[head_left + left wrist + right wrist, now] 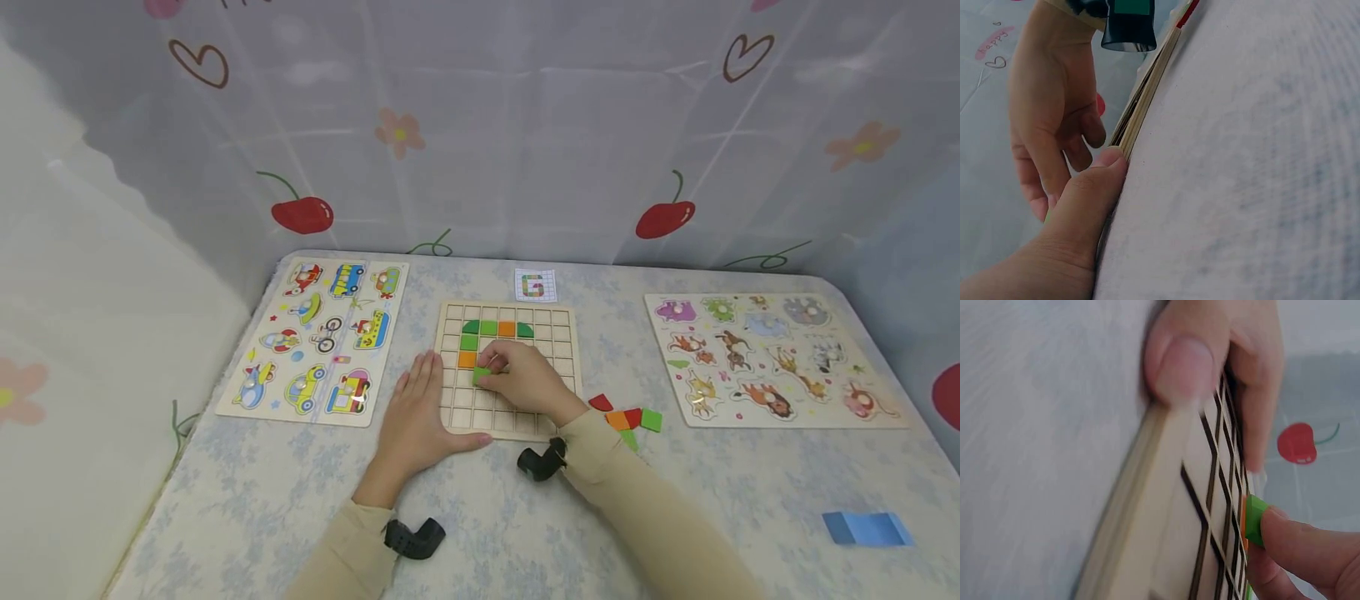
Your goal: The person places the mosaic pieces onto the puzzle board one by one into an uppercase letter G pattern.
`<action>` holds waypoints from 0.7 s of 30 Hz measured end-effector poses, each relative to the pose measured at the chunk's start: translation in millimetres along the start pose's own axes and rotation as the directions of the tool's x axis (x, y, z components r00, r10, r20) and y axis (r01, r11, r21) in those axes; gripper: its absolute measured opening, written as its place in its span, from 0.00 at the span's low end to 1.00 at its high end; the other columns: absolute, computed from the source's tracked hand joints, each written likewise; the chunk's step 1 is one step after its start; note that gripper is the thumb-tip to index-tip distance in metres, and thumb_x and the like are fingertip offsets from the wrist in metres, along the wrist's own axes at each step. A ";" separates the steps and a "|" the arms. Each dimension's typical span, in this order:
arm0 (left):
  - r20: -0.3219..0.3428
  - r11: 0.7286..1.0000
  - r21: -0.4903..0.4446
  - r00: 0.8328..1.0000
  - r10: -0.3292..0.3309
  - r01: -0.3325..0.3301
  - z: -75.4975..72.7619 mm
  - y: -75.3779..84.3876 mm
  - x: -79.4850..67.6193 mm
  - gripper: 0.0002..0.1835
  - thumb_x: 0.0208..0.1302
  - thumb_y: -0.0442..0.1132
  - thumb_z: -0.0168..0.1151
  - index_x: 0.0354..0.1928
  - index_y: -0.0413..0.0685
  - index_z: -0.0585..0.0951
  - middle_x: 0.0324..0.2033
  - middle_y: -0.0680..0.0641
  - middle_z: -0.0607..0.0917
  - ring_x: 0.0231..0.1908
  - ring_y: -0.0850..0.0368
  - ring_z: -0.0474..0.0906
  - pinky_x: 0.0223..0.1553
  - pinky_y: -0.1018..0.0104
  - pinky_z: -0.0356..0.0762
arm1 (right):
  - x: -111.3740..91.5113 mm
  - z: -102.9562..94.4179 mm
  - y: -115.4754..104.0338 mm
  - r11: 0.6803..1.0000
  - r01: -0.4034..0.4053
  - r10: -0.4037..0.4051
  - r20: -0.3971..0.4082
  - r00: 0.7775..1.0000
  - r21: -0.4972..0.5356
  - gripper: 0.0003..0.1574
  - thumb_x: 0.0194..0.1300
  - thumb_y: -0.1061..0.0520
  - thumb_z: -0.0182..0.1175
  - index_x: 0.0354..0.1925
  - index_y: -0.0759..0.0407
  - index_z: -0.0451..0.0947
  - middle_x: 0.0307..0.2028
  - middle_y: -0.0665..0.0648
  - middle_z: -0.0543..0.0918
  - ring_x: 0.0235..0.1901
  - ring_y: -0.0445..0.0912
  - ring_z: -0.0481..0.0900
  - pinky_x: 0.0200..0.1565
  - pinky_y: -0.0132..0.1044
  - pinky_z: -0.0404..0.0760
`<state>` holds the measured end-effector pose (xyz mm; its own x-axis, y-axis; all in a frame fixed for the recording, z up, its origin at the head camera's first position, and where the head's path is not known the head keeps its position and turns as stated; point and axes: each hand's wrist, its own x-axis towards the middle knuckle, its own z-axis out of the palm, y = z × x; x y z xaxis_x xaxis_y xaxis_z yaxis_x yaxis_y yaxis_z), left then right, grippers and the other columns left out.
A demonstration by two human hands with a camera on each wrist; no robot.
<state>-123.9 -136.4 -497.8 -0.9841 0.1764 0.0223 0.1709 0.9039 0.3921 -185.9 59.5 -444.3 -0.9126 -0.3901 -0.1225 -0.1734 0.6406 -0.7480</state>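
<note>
A wooden grid board lies mid-table, with several green and orange tiles set along its upper and left squares. My right hand pinches a green square tile between thumb and fingers, low over the board just below an orange tile. My left hand rests along the board's left side with fingers straight. Its thumb lies against the board's near edge. Behind the board sits a small pattern card showing a G-like shape.
Loose red, orange and green tiles lie right of the board, by the right sleeve. A vehicle puzzle board stands at left, an animal puzzle board at right. A blue tray-like piece is near the right front.
</note>
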 end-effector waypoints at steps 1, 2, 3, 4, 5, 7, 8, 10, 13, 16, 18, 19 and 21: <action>-0.001 1.000 0.000 1.000 0.001 -0.001 -0.2 -0.2 -0.1 0.78 0.35 0.88 0.57 0.79 0.40 0.44 0.79 0.43 0.46 0.80 0.51 0.38 0.79 0.52 0.40 | 2.2 3.7 -2.8 1.000 0.003 -0.003 -0.001 1.000 -0.001 0.07 0.62 0.55 0.70 0.39 0.49 0.81 0.36 0.49 0.83 0.37 0.43 0.78 0.43 0.38 0.79; -0.002 1.000 0.002 1.000 0.002 -0.002 -0.3 -0.4 -0.2 0.78 0.35 0.88 0.57 0.79 0.40 0.44 0.79 0.43 0.46 0.80 0.51 0.38 0.79 0.52 0.41 | 4.0 7.1 -5.3 1.000 0.005 -0.005 -0.004 1.000 -0.006 0.07 0.62 0.55 0.70 0.39 0.49 0.81 0.35 0.49 0.83 0.37 0.43 0.78 0.43 0.38 0.79; -0.004 1.000 0.001 1.000 0.004 -0.004 -0.3 -0.6 -0.2 0.78 0.35 0.88 0.57 0.79 0.40 0.44 0.79 0.43 0.46 0.80 0.51 0.38 0.79 0.52 0.41 | 5.8 10.3 -6.9 1.000 0.005 -0.006 -0.009 1.000 -0.011 0.07 0.62 0.55 0.70 0.38 0.48 0.81 0.35 0.48 0.83 0.37 0.42 0.78 0.43 0.37 0.78; -0.005 1.000 0.000 1.000 0.007 -0.007 -0.3 -0.8 -0.2 0.78 0.35 0.88 0.57 0.78 0.40 0.44 0.79 0.43 0.46 0.80 0.51 0.38 0.79 0.52 0.41 | 7.1 13.1 -8.3 1.000 0.008 -0.008 -0.014 1.000 -0.017 0.07 0.62 0.55 0.70 0.38 0.48 0.81 0.34 0.48 0.83 0.36 0.42 0.78 0.41 0.37 0.78; -0.005 1.000 0.000 1.000 0.009 -0.009 -0.3 -1.0 -0.2 0.78 0.35 0.88 0.57 0.78 0.40 0.44 0.79 0.43 0.46 0.80 0.51 0.38 0.79 0.52 0.41 | 8.3 15.6 -9.2 1.000 0.009 -0.010 -0.020 1.000 -0.023 0.07 0.62 0.55 0.70 0.38 0.48 0.81 0.34 0.48 0.82 0.35 0.42 0.78 0.40 0.37 0.78; -0.008 1.000 0.001 1.000 0.013 -0.013 -0.1 -1.4 -0.2 0.78 0.35 0.88 0.56 0.78 0.40 0.44 0.79 0.43 0.46 0.80 0.51 0.38 0.79 0.52 0.41 | 9.9 19.5 -9.9 0.999 0.014 -0.015 -0.031 0.999 -0.032 0.06 0.62 0.55 0.70 0.37 0.48 0.81 0.33 0.47 0.82 0.34 0.42 0.77 0.39 0.36 0.77; -0.010 1.000 0.004 1.000 0.016 -0.016 0.2 -1.6 0.0 0.78 0.35 0.88 0.56 0.78 0.40 0.44 0.79 0.43 0.46 0.80 0.51 0.38 0.79 0.52 0.41 | 10.4 20.9 -10.0 0.999 0.017 -0.018 -0.033 0.999 -0.033 0.06 0.62 0.55 0.69 0.38 0.48 0.82 0.32 0.47 0.82 0.34 0.42 0.77 0.38 0.35 0.77; -0.016 1.000 0.010 1.000 0.021 -0.021 0.3 -1.9 0.2 0.78 0.35 0.89 0.55 0.78 0.40 0.45 0.79 0.42 0.46 0.80 0.51 0.39 0.79 0.52 0.41 | 10.8 22.2 -10.6 0.999 0.022 -0.023 -0.031 0.999 -0.033 0.06 0.62 0.56 0.69 0.39 0.49 0.82 0.32 0.47 0.82 0.33 0.42 0.77 0.37 0.35 0.77; -0.022 0.999 0.019 0.999 0.027 -0.027 0.1 -2.4 0.2 0.78 0.35 0.90 0.53 0.78 0.39 0.45 0.79 0.42 0.47 0.79 0.50 0.39 0.79 0.52 0.42 | 10.9 22.9 -11.9 0.998 0.029 -0.030 -0.023 0.999 -0.048 0.06 0.63 0.56 0.68 0.39 0.50 0.83 0.33 0.47 0.81 0.33 0.42 0.77 0.37 0.35 0.77; -0.024 0.999 0.015 0.999 0.029 -0.029 -0.1 -2.3 0.1 0.78 0.35 0.89 0.54 0.78 0.39 0.45 0.79 0.42 0.47 0.79 0.50 0.40 0.79 0.52 0.42 | 10.2 23.1 -13.0 0.996 0.032 -0.034 -0.026 0.999 -0.081 0.06 0.63 0.56 0.69 0.40 0.51 0.84 0.34 0.48 0.81 0.34 0.42 0.76 0.38 0.35 0.77; -0.026 1.000 0.009 0.999 0.029 -0.029 0.0 -2.1 -0.1 0.78 0.35 0.89 0.55 0.78 0.39 0.46 0.79 0.42 0.48 0.79 0.50 0.40 0.79 0.51 0.43 | 9.4 23.2 -13.1 0.994 0.038 -0.042 -0.036 0.998 -0.101 0.06 0.62 0.56 0.69 0.40 0.51 0.85 0.35 0.48 0.81 0.35 0.42 0.76 0.39 0.35 0.78; -0.026 1.000 0.007 0.999 0.029 -0.028 0.2 -2.1 -0.1 0.78 0.36 0.88 0.55 0.78 0.39 0.46 0.79 0.42 0.48 0.79 0.49 0.40 0.79 0.51 0.43 | 8.9 23.1 -13.2 0.994 0.036 -0.040 -0.041 0.998 -0.104 0.07 0.62 0.56 0.70 0.40 0.51 0.86 0.35 0.48 0.81 0.35 0.41 0.77 0.39 0.35 0.78; -0.026 1.000 0.000 0.999 0.026 -0.026 0.3 -2.0 -0.4 0.78 0.36 0.88 0.56 0.78 0.39 0.45 0.79 0.42 0.47 0.79 0.49 0.40 0.79 0.51 0.43 | 7.7 22.4 -13.0 0.993 0.039 -0.044 -0.049 0.998 -0.113 0.08 0.61 0.55 0.71 0.40 0.52 0.88 0.35 0.47 0.82 0.36 0.41 0.78 0.40 0.35 0.79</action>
<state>-123.8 -138.1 -498.9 -0.9802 0.1901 0.0560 0.1967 0.8991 0.3910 -182.3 33.3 -450.2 -0.9211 -0.3852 -0.0571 -0.2492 0.6958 -0.6736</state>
